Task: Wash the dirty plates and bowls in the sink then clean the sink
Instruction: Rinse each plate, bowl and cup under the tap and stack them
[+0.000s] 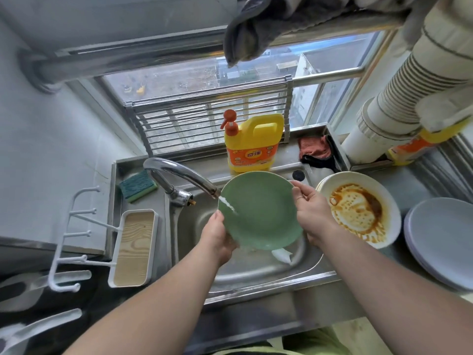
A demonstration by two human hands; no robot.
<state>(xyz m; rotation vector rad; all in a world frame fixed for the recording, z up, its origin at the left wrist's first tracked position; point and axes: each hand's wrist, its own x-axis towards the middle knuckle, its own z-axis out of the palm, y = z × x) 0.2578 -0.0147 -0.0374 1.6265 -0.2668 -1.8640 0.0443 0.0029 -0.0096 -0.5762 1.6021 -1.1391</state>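
A green plate (261,211) is tilted over the steel sink (256,272), and water from the chrome tap (179,175) runs onto its left rim. My left hand (217,238) grips the plate's lower left edge. My right hand (311,213) holds its right edge, thumb on the face. Right of the sink sits a white plate (358,208) smeared with brown sauce, on top of another. A stack of pale grey plates (442,242) lies at the far right. Something white (281,254) lies in the basin under the plate.
A yellow detergent bottle (253,142) with an orange pump stands behind the sink. A green-and-yellow sponge (137,185) lies at the back left, beside a white tray (133,248) with a hook rack. A red cloth (314,147) sits on the sill.
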